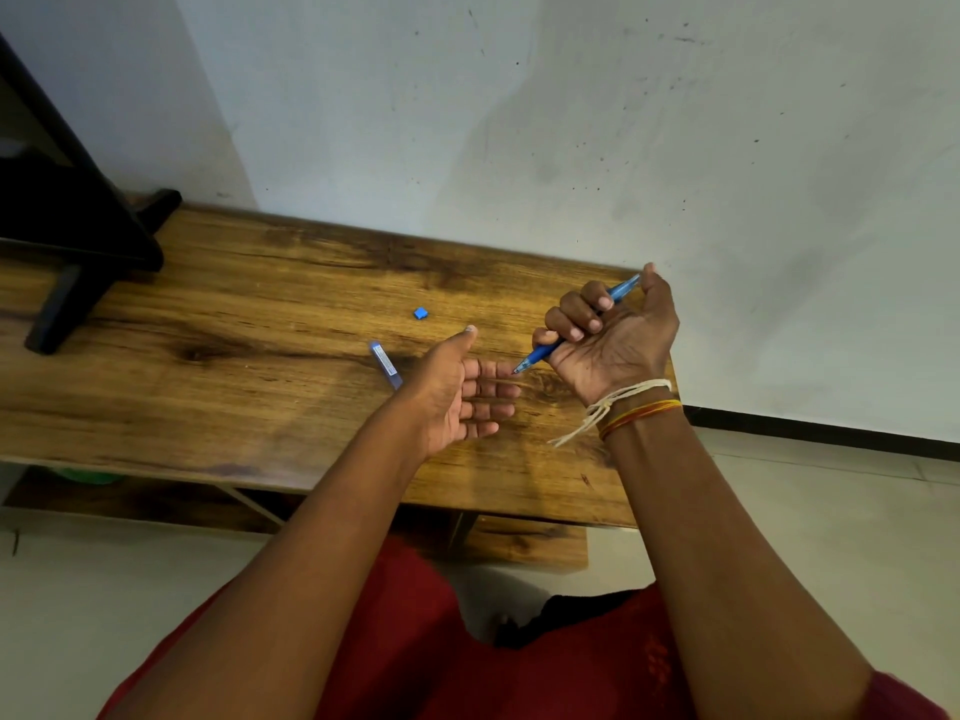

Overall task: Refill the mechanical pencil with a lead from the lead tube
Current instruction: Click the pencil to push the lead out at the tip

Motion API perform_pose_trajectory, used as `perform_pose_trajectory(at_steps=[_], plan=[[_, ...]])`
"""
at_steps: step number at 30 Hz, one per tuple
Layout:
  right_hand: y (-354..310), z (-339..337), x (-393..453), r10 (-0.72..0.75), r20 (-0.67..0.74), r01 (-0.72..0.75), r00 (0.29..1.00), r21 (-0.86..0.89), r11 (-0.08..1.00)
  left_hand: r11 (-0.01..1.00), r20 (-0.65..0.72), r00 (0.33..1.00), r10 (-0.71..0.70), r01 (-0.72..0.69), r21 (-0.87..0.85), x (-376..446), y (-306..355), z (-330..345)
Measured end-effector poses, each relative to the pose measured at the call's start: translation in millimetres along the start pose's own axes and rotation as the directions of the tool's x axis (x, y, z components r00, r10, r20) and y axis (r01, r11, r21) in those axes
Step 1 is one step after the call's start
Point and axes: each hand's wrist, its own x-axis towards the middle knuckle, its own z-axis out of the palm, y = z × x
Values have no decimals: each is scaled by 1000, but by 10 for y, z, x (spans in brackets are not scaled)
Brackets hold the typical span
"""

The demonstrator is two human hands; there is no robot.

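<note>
Here the right hand [605,330] has its fingers curled round the blue mechanical pencil [574,324], thumb up at the top end and the tip angled down toward the left palm. The left hand [462,392] is spread flat, palm up, fingers straight, just under the pencil tip; it grips nothing that I can make out, and whether a lead lies on the palm is too fine to tell.

The step looks like testing or clicking the pencil over the open palm, probably to check that the lead feeds. The lead tube [385,363] lies on the wooden table [234,330], just beside the left hand on its far side, and the small blue cap [421,313] sits apart from it, farther back.

If the lead does feed, the next move calls for freeing the left hand to pick up the cap and fit it back, which needs a fine pinch on a very small piece.

Count: one pencil, one lead tube, one loose cap, two hands.
</note>
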Motion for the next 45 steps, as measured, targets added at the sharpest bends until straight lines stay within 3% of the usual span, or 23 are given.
perform_pose_trajectory(at_steps=[13,22,30,36,41,43,45], plan=[[-5,-73,53,18,-1,-18,1000,64,998,1000,-4,1000,6,-6,3,-16,10,3],[-9,-147,91,46,-80,-31,996,182,983,999,8,1000,-6,6,-45,-6,10,-32],[-15,-166,97,57,-103,-38,993,177,983,999,-8,1000,-6,5,-44,-5,15,-22],[27,-168,165,124,-266,-136,956,-24,990,991,-96,994,44,-32,128,-39,39,-17],[183,-168,261,82,-380,-201,921,-285,937,980,-175,982,73,-38,196,-51,27,-63],[227,-192,289,4,-390,-203,921,-470,859,978,-206,975,87,-45,203,-49,28,-67],[244,-249,303,-139,-394,-217,908,-729,649,978,-224,970,98,-52,203,-48,41,-62]])
